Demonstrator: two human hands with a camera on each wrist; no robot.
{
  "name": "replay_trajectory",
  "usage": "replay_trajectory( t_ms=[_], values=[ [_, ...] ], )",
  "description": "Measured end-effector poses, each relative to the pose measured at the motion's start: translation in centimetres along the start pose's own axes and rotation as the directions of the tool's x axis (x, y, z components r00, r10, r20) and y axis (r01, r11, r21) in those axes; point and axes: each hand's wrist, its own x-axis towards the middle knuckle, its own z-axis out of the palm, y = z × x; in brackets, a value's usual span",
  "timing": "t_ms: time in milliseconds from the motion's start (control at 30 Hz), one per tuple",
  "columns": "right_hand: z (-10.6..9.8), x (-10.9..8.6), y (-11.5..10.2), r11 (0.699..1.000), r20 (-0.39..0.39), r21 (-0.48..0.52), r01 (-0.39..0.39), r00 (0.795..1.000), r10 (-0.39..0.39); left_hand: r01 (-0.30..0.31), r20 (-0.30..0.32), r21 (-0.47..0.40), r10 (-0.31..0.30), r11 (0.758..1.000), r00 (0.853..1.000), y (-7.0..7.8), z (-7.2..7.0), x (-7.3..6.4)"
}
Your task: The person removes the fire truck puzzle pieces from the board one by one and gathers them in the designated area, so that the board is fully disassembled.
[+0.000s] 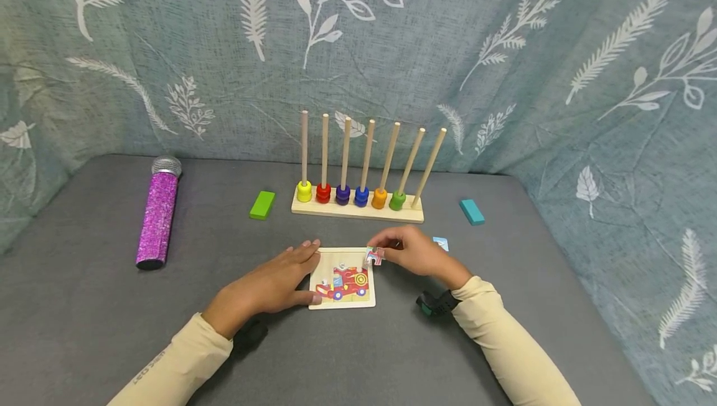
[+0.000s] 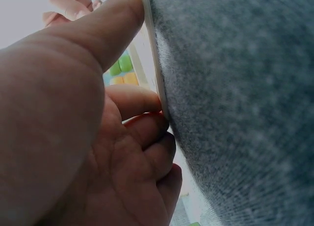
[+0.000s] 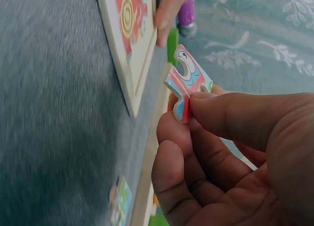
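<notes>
A wooden tray puzzle with a red fire engine picture lies on the grey table, and part of its upper area shows bare wood. My left hand rests along its left side, fingers at the upper left corner and thumb at the lower left; in the left wrist view, fingertips touch the frame's edge. Over the upper right corner, my right hand pinches a puzzle piece between thumb and fingers. That piece is red, white and blue, raised and tilted. Another puzzle piece lies beyond the right hand.
Behind the puzzle stands a wooden peg rack with coloured rings on most of its pegs. A green block and a teal block flank it. At the left lies a purple glittery microphone. A patterned curtain hangs behind.
</notes>
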Motion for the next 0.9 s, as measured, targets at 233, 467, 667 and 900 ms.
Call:
replay_trajectory(
  t_ms=[233, 467, 667, 900],
  values=[
    [-1.1, -0.7, 0.7, 1.0, -0.024, -0.018, -0.001, 1.0, 0.001, -0.004, -0.004, -0.001, 0.004, 1.0, 1.0, 0.0, 0.2, -0.1],
    [-2.3, -1.3, 1.9, 0.999, -0.041, 0.023, 0.031, 0.999, -0.03, 0.004, 0.001, -0.006, -0.004, 1.0, 1.0, 0.1, 0.1, -0.1],
    [-3.1, -1.8, 2.8, 0.998, -0.04, 0.058, 0.014, 0.999, -0.011, 0.011, 0.004, -0.017, -0.011, 1.0, 1.0, 0.2, 0.1, -0.1],
    [-2.7, -1.8, 3.6, 1.0, 0.009, -0.016, 0.02, 1.0, -0.02, 0.004, -0.002, -0.017, -0.004, 1.0, 1.0, -0.1, 0.2, -0.2]
  ],
)
